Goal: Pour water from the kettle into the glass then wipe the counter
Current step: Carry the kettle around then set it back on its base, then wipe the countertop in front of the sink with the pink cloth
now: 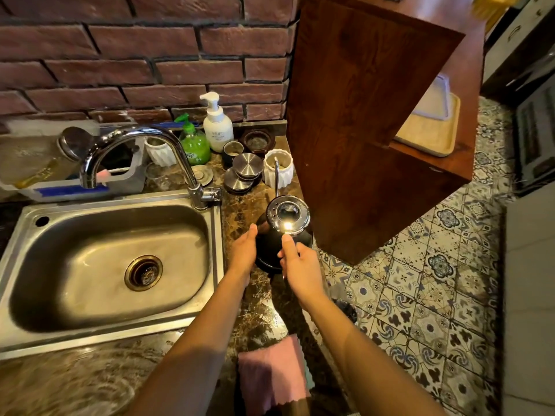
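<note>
Two hands meet at the kettle (283,235), a black pot with a shiny steel lid and a thin gooseneck spout rising at its far side. It stands on the narrow strip of desk (243,211) between the sink (90,265) and the desk's right edge. The right hand (300,265) has its grip clenched around the handle at the kettle's near side, thumb laid along the top. The left hand (244,250) lies flat against the kettle's left flank, fingers straight, grip released. What the kettle holds cannot be told, as the lid is on.

Just beyond the spout stands a white ribbed cup (277,166) with something pale inside. Left of it lie two round steel lids (243,172), stacked and overlapping. Behind them sit a small dark cup (232,150) and a dark wooden holder (258,142). Farther left, by the brick wall, stand a white pump bottle (216,124) and a green soap bottle (193,142). A clear glass (157,175) stands behind the tap (144,154), and looks empty.

The sink basin is bare down to its drain. A pink cloth (270,376) hangs over the desk's near right edge. The strip around the kettle is tight: the sink rim hems it on the left, a tall wooden cabinet (360,130) on the right.
</note>
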A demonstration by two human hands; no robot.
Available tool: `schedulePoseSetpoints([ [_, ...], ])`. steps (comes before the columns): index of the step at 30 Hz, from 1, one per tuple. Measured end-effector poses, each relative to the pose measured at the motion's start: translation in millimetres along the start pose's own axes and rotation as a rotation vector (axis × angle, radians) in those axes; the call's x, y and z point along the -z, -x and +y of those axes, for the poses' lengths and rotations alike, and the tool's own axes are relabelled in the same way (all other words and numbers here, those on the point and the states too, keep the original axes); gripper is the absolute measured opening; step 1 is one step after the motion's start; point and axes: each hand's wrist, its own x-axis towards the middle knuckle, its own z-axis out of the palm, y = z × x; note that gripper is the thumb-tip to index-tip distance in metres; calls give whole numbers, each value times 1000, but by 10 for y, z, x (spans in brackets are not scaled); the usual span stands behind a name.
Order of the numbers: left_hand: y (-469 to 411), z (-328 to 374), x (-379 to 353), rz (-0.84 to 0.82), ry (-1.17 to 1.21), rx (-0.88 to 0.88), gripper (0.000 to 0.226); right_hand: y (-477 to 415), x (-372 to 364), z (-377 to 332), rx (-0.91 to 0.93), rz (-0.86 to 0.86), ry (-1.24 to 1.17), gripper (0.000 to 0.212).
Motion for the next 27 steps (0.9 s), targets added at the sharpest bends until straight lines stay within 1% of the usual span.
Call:
schedulePoseSetpoints([
  [4,2,42,-29,30,1,24,40,-19,-12,53,-7,0,-16,47],
  [8,-14,58,-34,50,-20,74,46,-54,26,25,6,-58,-41,50],
  [12,-69,156,-24,46,22,143,54,-191,10,-81,-11,-87,-50,50],
  [14,-49,185,-22,25,40,150,53,-270,-38,-138,-28,-74,-17,50],
  [17,93,123,47,12,-43,117,48,-259,-92,-131,-58,-66,14,54],
  [19,309,-39,142,-2,-123,86,38,-132,-50,-70,-42,-79,114,60],
  [21,499,-256,242,-26,-237,36,21,-13,49,32,10,-58,224,62],
  [23,586,-452,342,-47,-470,-38,15,85,131,139,88,4,272,57],
  [24,623,-534,385,-62,-625,-56,18,144,166,201,148,21,293,53],
  [25,673,-600,422,-79,-776,-65,25,198,191,281,205,11,320,48],
  [26,719,-658,447,-98,-910,-77,33,240,201,372,235,-38,363,47],
  [27,825,-749,473,-111,-1015,-87,38,340,214,497,227,-131,447,52],
])
